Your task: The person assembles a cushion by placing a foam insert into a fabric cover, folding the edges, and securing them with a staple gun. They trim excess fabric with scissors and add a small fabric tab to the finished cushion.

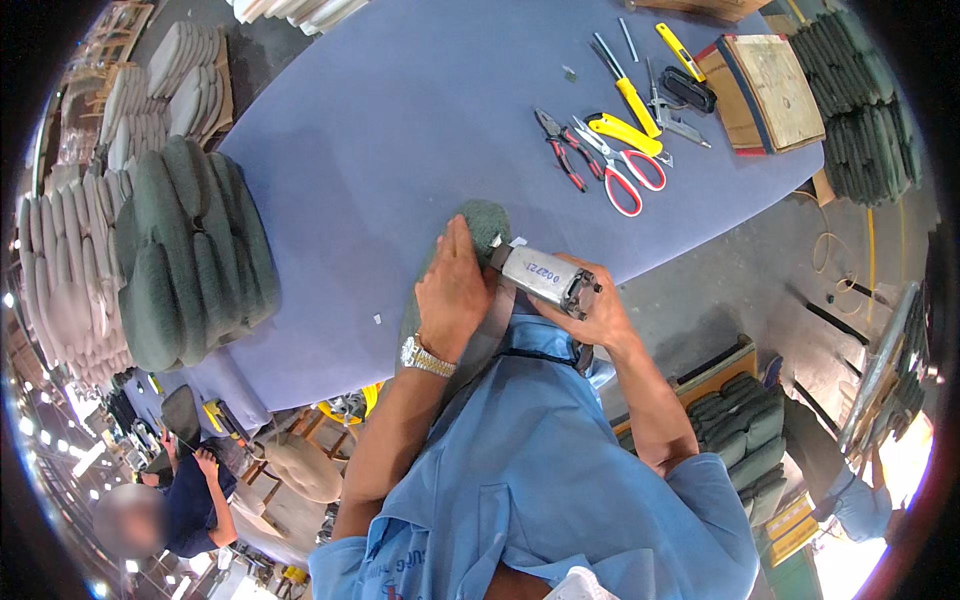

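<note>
A light-blue short-sleeved shirt point(590, 470), with a chest pocket point(490, 520) at 6 o'clock and dark lettering point(412, 562) between 6 and 7, is worn with a silver-and-gold bracelet watch point(427, 358) between 7 and 8.

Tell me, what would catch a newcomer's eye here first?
Probably the silvery metal handheld tool at the centre, gripped by the right hand, its nose by the dark green fuzzy pad on which the left hand lies. Next come the red-and-white-handled scissors and bright yellow curved-handled cutter at the blue-grey table's upper right, then the dark green padded stack at left.
</note>
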`<state>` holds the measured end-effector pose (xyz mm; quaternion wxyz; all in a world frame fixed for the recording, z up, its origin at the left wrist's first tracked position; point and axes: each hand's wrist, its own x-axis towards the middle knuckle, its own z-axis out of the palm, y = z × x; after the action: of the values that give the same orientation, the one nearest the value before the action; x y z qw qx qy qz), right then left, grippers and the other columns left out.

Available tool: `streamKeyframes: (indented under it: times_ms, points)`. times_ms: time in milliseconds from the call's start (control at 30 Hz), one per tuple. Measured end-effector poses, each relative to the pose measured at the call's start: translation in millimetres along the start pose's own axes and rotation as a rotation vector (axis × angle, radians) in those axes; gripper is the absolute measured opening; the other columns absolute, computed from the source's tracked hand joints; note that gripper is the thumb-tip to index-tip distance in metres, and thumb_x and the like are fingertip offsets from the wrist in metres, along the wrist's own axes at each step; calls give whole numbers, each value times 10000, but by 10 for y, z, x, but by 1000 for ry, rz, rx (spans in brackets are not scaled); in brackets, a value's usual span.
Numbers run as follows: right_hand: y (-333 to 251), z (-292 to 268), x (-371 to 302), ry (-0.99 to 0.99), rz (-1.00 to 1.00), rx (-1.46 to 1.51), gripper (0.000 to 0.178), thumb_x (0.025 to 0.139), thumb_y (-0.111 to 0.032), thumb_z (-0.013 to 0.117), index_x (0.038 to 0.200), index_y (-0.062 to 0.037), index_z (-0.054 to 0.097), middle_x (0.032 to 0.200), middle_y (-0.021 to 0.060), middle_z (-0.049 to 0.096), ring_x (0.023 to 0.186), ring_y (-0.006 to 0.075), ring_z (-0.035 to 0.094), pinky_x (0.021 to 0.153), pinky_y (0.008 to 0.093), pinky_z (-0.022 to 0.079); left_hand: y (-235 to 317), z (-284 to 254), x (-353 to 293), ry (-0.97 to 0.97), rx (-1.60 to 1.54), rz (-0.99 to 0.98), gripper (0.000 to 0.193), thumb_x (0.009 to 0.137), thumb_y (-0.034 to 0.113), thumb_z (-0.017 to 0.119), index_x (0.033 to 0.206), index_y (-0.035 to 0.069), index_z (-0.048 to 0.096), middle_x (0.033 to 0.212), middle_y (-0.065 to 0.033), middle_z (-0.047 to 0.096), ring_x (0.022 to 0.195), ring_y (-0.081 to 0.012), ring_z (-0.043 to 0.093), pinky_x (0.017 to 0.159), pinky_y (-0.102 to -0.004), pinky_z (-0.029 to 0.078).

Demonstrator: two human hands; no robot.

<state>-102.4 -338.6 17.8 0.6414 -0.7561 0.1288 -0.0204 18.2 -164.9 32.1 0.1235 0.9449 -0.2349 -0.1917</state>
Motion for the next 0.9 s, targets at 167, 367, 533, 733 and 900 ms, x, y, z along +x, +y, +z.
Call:
streamKeyframes:
  times_ms: [167, 367, 533, 733, 900]
  points:
    - [-18, -63, 8, -39, -23, -59, 506, 685, -80, 822, 1145, 52, 660, 1062, 212, 725, 939, 373, 729, 836, 397, 570, 12, 23, 14, -37, -61, 11, 808, 899, 195, 693, 1562, 7, 272, 1481, -254, 505, 1253, -461, 574, 965, -526, 537]
    - [-79, -127, 66, -52, -154, -232, 589, 628, -81, 844, 1169, 56, 655, 1165, 237, 704, 1011, 393, 717, 865, 422, 573, 6, 56, -12, -2, -85, 88, 804, 893, 179, 651, 1567, -24, 261, 1512, -279, 459, 1320, -499, 513, 1032, -527, 508]
    - [525, 74, -140, 79, -350, -406, 497, 718, -163, 885, 1144, 9, 697, 1185, 226, 701, 1029, 392, 707, 920, 440, 551, 74, -50, 26, 64, -22, 102, 699, 929, 174, 567, 1539, -62, 321, 1428, -301, 548, 1219, -463, 613, 994, -501, 539]
    - [357, 104, 133, -58, -98, -272, 430, 767, -182, 831, 1131, 11, 707, 1008, 178, 765, 973, 325, 753, 853, 386, 586, -69, -253, 61, -204, -98, 128, 864, 959, 299, 636, 1641, 87, 151, 1639, -262, 296, 1489, -429, 351, 1178, -536, 369]
    - [199, 122, 57, 26, 4, -170, 426, 769, -197, 829, 1119, 14, 711, 1002, 185, 768, 963, 328, 757, 835, 389, 588, -646, -144, 183, -440, -773, 192, 813, 1042, 513, 501, 1657, 134, 128, 1701, -202, 156, 1573, -357, 122, 1268, -476, 165]
